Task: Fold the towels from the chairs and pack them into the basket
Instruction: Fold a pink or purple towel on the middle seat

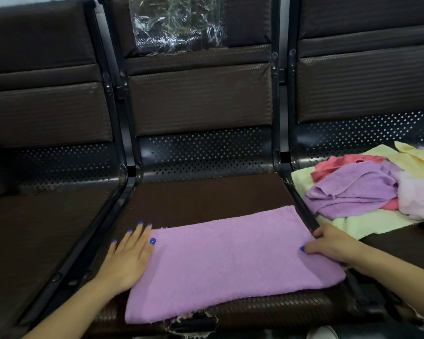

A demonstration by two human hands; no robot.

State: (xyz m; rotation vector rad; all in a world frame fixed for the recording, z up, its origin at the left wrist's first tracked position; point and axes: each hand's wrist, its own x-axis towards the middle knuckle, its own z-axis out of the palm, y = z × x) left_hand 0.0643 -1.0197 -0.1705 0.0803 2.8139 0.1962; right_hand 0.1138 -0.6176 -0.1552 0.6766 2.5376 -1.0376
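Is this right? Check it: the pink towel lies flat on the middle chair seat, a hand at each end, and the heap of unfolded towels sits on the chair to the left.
Not quite. The head view shows the heap of unfolded towels on the chair to the right, not the left. The rest holds: the pink towel lies flat on the middle chair seat, with the left hand and right hand at its ends.

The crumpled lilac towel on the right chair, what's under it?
Under the crumpled lilac towel lie a coral towel and a flat pale green towel. Anything deeper in the pile is covered.

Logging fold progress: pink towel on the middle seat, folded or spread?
Folded: the pink towel lies flat, a darker doubled layer showing along its near and left edges.
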